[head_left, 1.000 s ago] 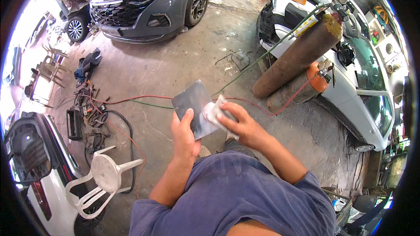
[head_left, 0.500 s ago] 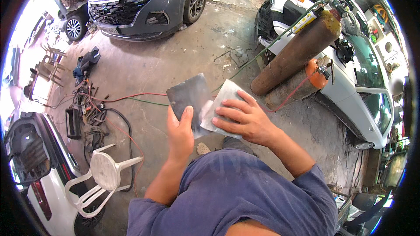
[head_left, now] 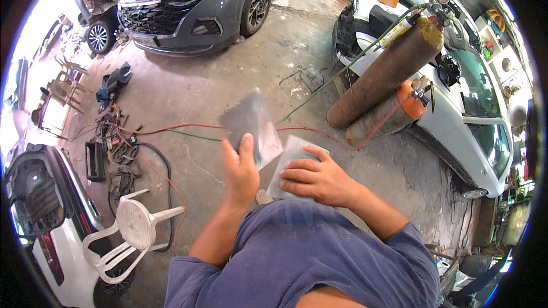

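In my left hand (head_left: 242, 172) is a flat, dark grey rectangular plate (head_left: 248, 120), gripped at its near edge with the thumb on top. One side of the plate looks paler and shinier, and its far edge is slightly blurred. My right hand (head_left: 321, 179) holds a light grey, folded sheet or pad (head_left: 276, 185), its fingers spread across the upper face. Whether that sheet is cloth or sandpaper I cannot tell. The two pieces are apart, the pad lower and to the right, close to my shirt front.
Two gas cylinders, one brown (head_left: 388, 68) and one orange-topped (head_left: 371, 126), lean at the right by a white car (head_left: 451, 100). A red hose (head_left: 188, 124) crosses the floor. Left are tangled cables (head_left: 120, 157) and a white plastic chair (head_left: 136, 223). A grey car (head_left: 188, 0) stands ahead.
My right hand has drawn the light grey pad down toward my body, off the plate's side. My left hand has shifted slightly right with the plate, uncovering its paler part.
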`<state>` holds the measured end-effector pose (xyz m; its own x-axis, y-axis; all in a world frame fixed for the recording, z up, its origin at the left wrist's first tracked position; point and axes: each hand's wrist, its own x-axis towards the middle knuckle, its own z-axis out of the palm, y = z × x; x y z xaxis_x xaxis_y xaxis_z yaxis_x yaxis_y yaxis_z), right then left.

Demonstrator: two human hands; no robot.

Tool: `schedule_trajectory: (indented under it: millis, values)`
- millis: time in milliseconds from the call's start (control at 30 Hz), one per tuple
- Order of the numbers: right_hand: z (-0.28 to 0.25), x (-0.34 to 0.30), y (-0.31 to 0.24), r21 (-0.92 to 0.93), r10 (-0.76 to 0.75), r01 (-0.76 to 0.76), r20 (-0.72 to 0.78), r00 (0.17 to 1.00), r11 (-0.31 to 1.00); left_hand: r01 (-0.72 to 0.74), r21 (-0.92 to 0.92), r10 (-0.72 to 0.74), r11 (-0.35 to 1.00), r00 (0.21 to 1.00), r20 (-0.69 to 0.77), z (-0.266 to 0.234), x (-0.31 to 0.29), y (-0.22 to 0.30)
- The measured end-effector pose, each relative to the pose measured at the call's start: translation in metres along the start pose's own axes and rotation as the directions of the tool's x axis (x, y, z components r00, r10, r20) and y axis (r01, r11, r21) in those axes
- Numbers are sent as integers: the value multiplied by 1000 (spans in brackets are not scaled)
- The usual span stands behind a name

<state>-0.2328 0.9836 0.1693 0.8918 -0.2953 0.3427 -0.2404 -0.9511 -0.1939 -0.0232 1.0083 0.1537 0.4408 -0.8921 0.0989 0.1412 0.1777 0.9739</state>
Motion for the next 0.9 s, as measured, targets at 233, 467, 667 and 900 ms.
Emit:
schedule_trajectory:
  millis: [233, 467, 667, 900]
  values:
    - [-22, 12, -19, 222, 31, 19, -222, 974, 975, 248, -404, -236, 880, 968, 81, 0, -1, -4]
    - [-1, -28, 55, -222, 290, -287, -24, 957, 932, 475, -498, -471, 725, 870, 144, -6, -17, -20]
    - [-9, -6, 17, -164, 82, -89, -48, 995, 982, 363, -401, -358, 841, 929, 90, -11, -16, -11]
    - [-16, 11, 15, -177, 4, -6, -13, 1000, 984, 260, -299, -236, 918, 965, 117, -15, -14, -12]
